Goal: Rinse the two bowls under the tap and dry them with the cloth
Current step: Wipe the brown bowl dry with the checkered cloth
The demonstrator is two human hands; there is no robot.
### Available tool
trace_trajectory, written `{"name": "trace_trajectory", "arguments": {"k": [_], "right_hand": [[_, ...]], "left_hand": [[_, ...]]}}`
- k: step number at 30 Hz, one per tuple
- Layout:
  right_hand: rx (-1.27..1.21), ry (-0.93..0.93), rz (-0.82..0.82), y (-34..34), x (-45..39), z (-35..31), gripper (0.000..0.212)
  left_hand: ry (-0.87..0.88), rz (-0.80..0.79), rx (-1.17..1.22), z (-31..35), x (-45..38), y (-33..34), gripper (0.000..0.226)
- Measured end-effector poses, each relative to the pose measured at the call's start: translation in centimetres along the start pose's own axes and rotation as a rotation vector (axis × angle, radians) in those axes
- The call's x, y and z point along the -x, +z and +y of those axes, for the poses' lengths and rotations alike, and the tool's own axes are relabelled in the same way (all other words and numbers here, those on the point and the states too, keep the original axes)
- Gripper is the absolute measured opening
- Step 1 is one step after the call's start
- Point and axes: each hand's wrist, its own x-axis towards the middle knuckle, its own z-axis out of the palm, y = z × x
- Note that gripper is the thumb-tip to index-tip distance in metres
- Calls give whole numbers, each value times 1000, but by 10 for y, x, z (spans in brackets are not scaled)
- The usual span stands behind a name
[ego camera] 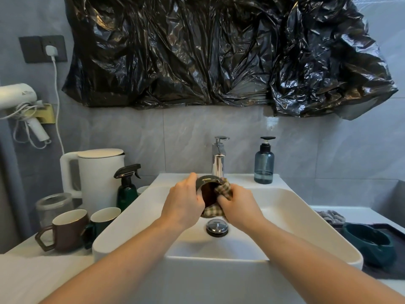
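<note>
Bowl (207,189) is up in the air over the sink (285,207), just in front of the tap (218,159), tipped on its side so the dark inside faces me. Left hand (183,205) is curled round its left rim and wall, clamped on it, I'd say to steady it and keep the opening turned toward the cloth. Right hand (240,207) grips the checked cloth (223,189), fingers bunched on it, pushing the fabric over the right rim and under the bowl; reads to me as the drying step on this 1. No water visible from the tap. Holding it over the basin looks meant to catch drips.

A 2nd bowl (370,244), dark green, sits on the dark mat (385,274) to the right of the sink, well apart from the hands; can't tell if it's wet or dry.

Room: basin is wide open below and to the right of the hands. Tight spots are the tap spout just behind the rim, the soap bottle (264,161) back right, and the spray bottle (127,187) and 2 mugs (70,229) near the sink's left edge
</note>
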Motion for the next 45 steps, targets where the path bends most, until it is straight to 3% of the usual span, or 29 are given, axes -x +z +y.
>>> {"name": "trace_trajectory", "arguments": {"k": [3,6,8,12,15,19,23,26,30,35,37,40,42,45], "right_hand": [[0,-132,83,-6,3,-5,23],[-14,-117,114,-4,2,-7,23],[-58,-15,24,0,1,-7,13],[-167,153,-244,2,6,-10,29],[48,89,-119,2,0,-4,29],[122,38,51,-4,-1,0,11],[143,-53,81,-7,0,-2,21],[125,-139,76,-5,3,-6,26],[82,-83,50,0,1,-7,17],[124,62,-213,4,3,-4,31],[80,102,-160,5,2,-3,31],[95,21,-17,2,-1,2,12],[51,-60,20,-1,0,0,18],[20,-96,53,0,1,-5,22]], "left_hand": [[60,-75,-27,5,1,3,2],[49,11,3,6,0,2,4],[5,82,8,4,-1,-1,5],[-84,141,22,0,-3,-4,3],[-73,64,66,-1,-2,-2,4],[-67,-69,36,0,1,1,16],[-26,-219,26,-1,3,5,12],[-3,-168,31,0,3,5,4],[-11,-31,-14,0,0,1,6],[-95,84,-14,2,-2,-4,10],[-96,74,11,3,-3,-2,7],[-41,-45,36,2,0,2,8],[5,-115,31,2,3,4,5],[18,-64,30,3,1,3,6]]}}
